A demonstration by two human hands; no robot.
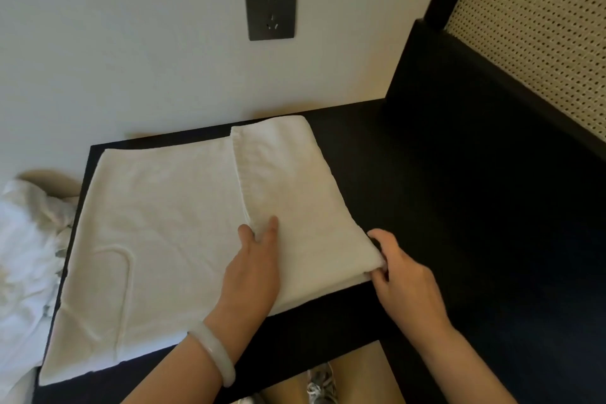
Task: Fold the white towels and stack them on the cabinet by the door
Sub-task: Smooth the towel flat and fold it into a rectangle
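Observation:
A white towel lies spread on the dark cabinet top, its right third folded over toward the middle. My left hand, a pale bangle on the wrist, rests flat on the folded flap, fingertips at the flap's hemmed edge. My right hand pinches the folded right edge of the towel near its front corner, thumb on top and fingers curled under.
Crumpled white linen lies off the cabinet's left side. A dark wall socket sits above on the white wall. A dark-framed woven panel rises at the right. The floor and a shoe show below the cabinet's front edge.

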